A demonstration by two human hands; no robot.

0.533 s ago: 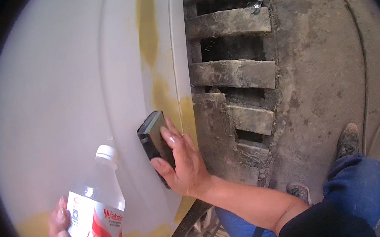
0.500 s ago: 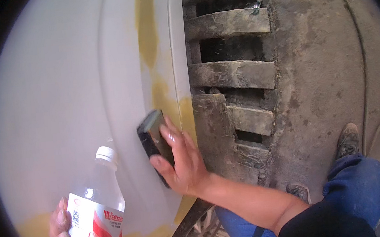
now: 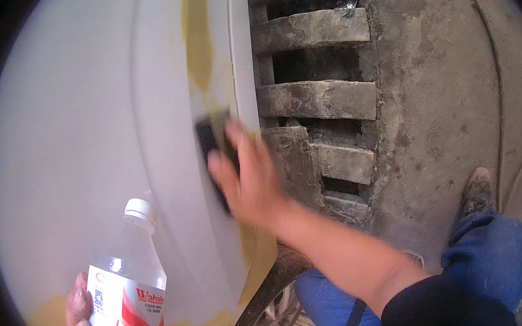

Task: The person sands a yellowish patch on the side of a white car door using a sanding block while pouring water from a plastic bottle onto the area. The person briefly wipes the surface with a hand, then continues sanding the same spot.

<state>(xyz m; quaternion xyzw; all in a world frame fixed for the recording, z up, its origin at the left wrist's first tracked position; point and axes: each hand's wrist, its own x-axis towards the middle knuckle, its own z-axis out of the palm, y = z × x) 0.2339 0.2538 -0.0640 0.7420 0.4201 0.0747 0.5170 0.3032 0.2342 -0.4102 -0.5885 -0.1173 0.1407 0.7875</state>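
Note:
A white car body panel (image 3: 84, 155) with yellowish filler patches (image 3: 200, 43) fills the left half of the view. My right hand (image 3: 252, 173) is closed round a dark sanding block (image 3: 211, 144) and presses it on the panel, over the filler strip near the seam. Hand and block are smeared by motion. At the lower left, my left hand (image 3: 79, 315) is wrapped round a clear plastic bottle (image 3: 132, 251) with a white cap and a red and white label. The bottle stands tilted slightly to the left, partly filled with clear liquid.
A drain with broken concrete slats (image 3: 318, 101) and dark gaps runs beside the panel. A wheel (image 3: 273, 319) sits under the panel's lower edge. My jeans-clad knee (image 3: 490, 260) and shoe (image 3: 478, 191) are at the right, near a thin hose (image 3: 496, 77) on the concrete floor.
My right hand has slid the sanding block up along the panel, turning it more upright. The left hand and bottle have shifted only slightly.

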